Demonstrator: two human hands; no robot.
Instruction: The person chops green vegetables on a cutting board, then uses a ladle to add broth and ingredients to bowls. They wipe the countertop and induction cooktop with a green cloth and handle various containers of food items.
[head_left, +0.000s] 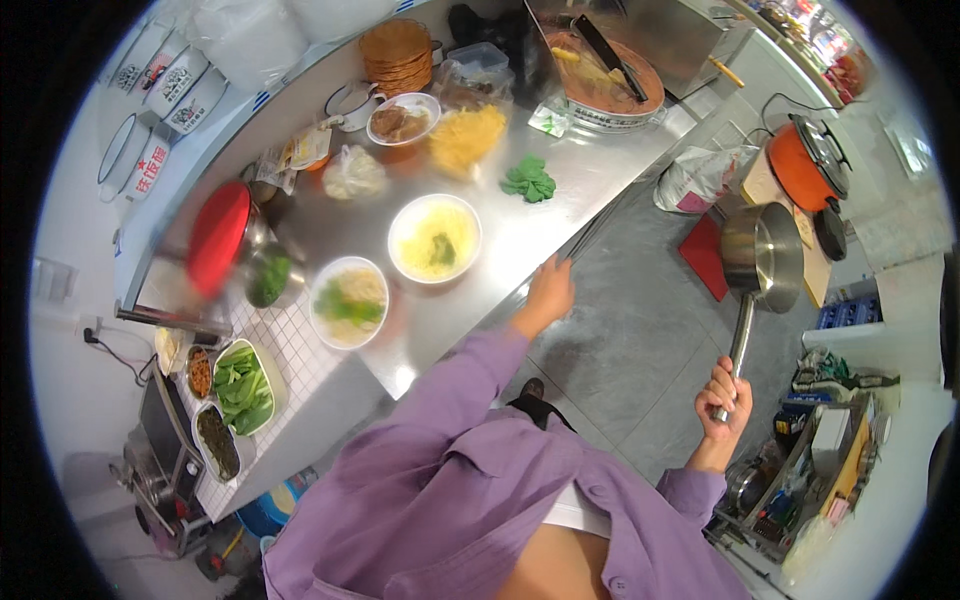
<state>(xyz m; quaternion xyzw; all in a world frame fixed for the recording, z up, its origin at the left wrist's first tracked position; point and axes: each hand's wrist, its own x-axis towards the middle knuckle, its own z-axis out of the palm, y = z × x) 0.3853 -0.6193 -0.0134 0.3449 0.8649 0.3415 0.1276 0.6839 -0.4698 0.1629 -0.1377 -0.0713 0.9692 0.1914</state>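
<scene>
My right hand (724, 401) grips the metal handle of a stainless steel saucepan (761, 259), held out over the floor at the right. My left hand (551, 292) hangs by the front edge of the steel counter (517, 232); no object shows in it, and its fingers are blurred. Left of it on the counter stand two white bowls: one (435, 238) with yellow contents and a green clump, the other (349, 303) with pale noodle-like food and chopped greens. A green cloth-like bunch (529, 180) lies behind my left hand. A metal bowl (274, 276) holds chopped greens.
A round cutting board (611, 75) bears a cleaver (609, 56). Yellow noodles (469, 139), a bowl of meat (403, 120) and a red lid (219, 238) line the counter's back. Leafy greens fill a tub (244, 386). At right sits an orange electric pot (806, 169).
</scene>
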